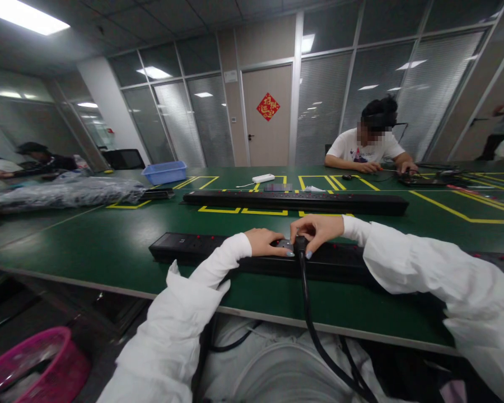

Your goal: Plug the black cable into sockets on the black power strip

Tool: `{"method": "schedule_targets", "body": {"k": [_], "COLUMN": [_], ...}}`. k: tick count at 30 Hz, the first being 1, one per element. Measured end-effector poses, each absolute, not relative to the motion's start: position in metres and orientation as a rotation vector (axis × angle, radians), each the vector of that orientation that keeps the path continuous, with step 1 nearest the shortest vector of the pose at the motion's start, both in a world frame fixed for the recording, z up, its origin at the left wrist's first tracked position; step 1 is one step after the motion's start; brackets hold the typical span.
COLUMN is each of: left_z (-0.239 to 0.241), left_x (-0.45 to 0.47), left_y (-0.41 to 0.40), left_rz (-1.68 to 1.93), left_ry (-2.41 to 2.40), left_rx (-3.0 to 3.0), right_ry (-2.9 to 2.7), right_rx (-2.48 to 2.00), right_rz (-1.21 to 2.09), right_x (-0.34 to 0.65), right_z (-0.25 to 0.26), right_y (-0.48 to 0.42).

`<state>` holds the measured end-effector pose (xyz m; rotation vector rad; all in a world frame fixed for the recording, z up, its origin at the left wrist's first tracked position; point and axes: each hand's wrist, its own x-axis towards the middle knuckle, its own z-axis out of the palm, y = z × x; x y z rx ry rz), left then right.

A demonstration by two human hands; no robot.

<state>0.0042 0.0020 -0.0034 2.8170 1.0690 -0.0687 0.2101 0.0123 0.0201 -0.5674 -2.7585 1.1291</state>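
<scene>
A long black power strip (189, 246) with small red marks lies lengthwise near the table's front edge. My right hand (318, 229) pinches a black power plug (300, 244) at one of its sockets; how deep the plug sits cannot be seen. From the plug, a thick black cable (307, 305) hangs over the edge toward my lap. Just to the left, my left hand (265, 243) lies flat on the strip, fingers stretched toward the plug and holding nothing.
Behind lies a second black power strip (294, 202), with a white power adapter (263, 178) beyond it. A blue bin (164, 172) and plastic-wrapped goods (63, 190) are on the left. Across the green table (96, 235) a person (367, 146) handles small parts. A pink basket (67, 358) stands below left.
</scene>
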Motion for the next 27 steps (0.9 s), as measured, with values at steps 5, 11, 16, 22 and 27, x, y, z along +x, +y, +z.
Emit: {"method": "schedule_targets", "body": {"k": [5,11,16,22,27], "left_z": [-0.002,-0.001,-0.002,-0.003,-0.004], "left_x": [0.004,0.004,0.003,0.003,0.003], "left_y": [0.001,0.001,0.002,0.003,0.003], "left_rz": [-0.102,-0.066,-0.083,-0.079,-0.059], "left_ry": [1.077,1.045,1.059,1.069,1.044], "left_rx": [2.819,2.816,2.821,2.812,2.804], "right_ry": [-2.688,-2.664,-2.683,-2.701,-2.688], "right_rx": [-0.547,-0.691,-0.696,-0.816,-0.963], "right_rz": [1.226,1.208,1.245,1.196,1.091], "right_x": [0.213,0.208,0.209,0.212,0.208], "right_z": [0.023,0.025,0.025,0.022,0.024], "right_y": [0.016,0.010,0.012,0.021,0.016]}}
